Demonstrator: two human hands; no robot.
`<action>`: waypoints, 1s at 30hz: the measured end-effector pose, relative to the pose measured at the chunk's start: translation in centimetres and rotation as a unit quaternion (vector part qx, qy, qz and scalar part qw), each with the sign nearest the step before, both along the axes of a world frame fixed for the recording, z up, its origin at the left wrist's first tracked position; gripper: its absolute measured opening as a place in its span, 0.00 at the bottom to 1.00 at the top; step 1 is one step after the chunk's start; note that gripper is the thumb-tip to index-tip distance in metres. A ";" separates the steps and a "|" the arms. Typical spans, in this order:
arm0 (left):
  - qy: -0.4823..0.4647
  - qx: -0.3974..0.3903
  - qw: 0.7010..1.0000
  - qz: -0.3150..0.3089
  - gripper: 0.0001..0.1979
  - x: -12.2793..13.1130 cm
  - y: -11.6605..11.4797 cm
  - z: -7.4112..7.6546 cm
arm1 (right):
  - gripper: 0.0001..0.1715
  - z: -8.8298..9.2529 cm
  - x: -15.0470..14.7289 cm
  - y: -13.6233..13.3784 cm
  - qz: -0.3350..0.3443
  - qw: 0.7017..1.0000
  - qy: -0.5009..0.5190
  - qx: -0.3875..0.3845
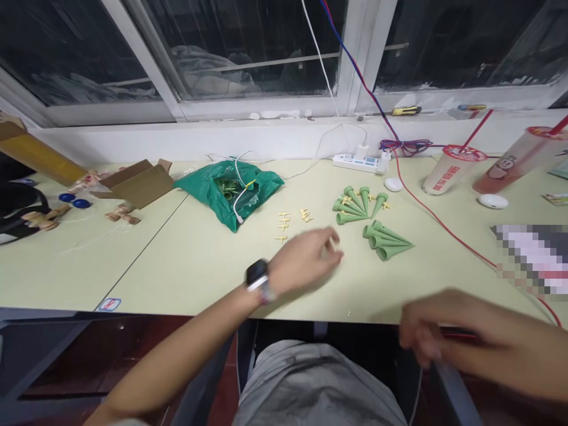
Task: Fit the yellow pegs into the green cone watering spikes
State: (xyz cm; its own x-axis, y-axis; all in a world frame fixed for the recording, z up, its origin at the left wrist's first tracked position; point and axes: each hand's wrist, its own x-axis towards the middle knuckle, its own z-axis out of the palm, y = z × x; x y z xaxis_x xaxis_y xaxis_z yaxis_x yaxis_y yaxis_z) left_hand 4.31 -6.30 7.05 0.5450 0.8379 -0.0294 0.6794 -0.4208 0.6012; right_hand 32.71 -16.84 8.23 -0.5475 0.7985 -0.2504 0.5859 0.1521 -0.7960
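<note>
My left hand (pixel 310 255), with a watch (pixel 257 275) on the wrist, is low over the table. Its fingers are loosely bent, with a gap between them and nothing visible inside. Just beyond it are small pale-yellow T-shaped valves (pixel 283 226) in a column and a small cluster of the same yellow valves (pixel 305 215). To its right lie green cone-shaped spikes (pixel 386 241), bunched with tips together. Behind these, more green spikes (pixel 355 207) fan out, several with yellow pieces attached. My right hand (pixel 444 328) is at the table's front edge, blurred, its fingers curled and partly hidden.
An open green plastic bag (pixel 226 192) with green pieces inside lies behind my left hand. A power strip (pixel 359 163), a red cable (pixel 437 219) and two drink cups (pixel 452 168) (pixel 517 163) are at the back right. Cardboard (pixel 137 184) and wooden pieces (pixel 123 214) lie left.
</note>
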 end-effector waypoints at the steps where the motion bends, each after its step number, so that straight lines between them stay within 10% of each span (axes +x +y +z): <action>1: 0.039 0.097 0.994 0.029 0.17 1.6 1.6 -0.7 | 0.10 1.0 -0.9 1.3 0.026 0.998 0.031 -0.038; 7: 0.195 0.219 0.956 0.016 0.17 6.6 6.4 -3.9 | 0.17 2.0 -3.0 6.5 -0.093 0.945 0.313 0.016; 14: 0.220 0.238 0.946 -0.013 0.11 4.9 7.1 -4.5 | 0.13 1.2 -4.2 13.5 -0.210 0.905 0.364 0.073; 23: -0.004 0.220 0.965 -0.145 0.17 0.3 9.6 -3.6 | 0.14 -3.2 -5.1 19.1 -0.181 0.945 0.113 0.249; 30: -0.174 0.270 0.931 -0.175 0.12 0.3 10.5 -2.3 | 0.18 -3.7 -5.1 18.8 -0.108 0.965 0.204 0.126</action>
